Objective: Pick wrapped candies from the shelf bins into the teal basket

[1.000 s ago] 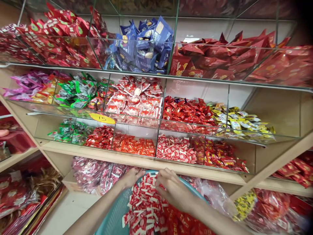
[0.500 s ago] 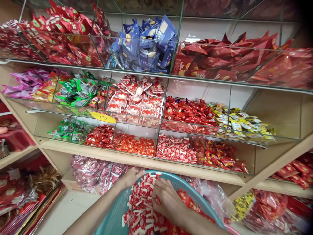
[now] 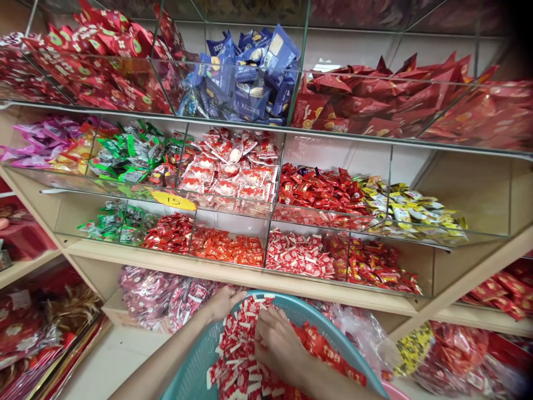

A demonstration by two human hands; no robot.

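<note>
A teal plastic basket [image 3: 192, 355] holds red-and-white wrapped candies [image 3: 237, 347] on its left side and orange-red wrapped candies [image 3: 318, 344] on its right. At the far left of the rim, my left hand [image 3: 225, 301] is closed round the edge. My right hand [image 3: 277, 340] is inside the basket, with curled fingers pressed down into the red-and-white candies. Its fingertips are hidden among the wrappers. The lower part of the basket runs out of view.
Above the basket rises a wooden shelf [image 3: 233, 276] with clear dividers and sweets in compartments. A yellow tag [image 3: 172, 200] reads 15. Bagged sweets [image 3: 145, 294] lie under the shelf, and more plastic bags [image 3: 358, 328] lie right of the basket.
My right hand has shifted slightly left, showing more of the orange-red candies. My left hand stays on the rim.
</note>
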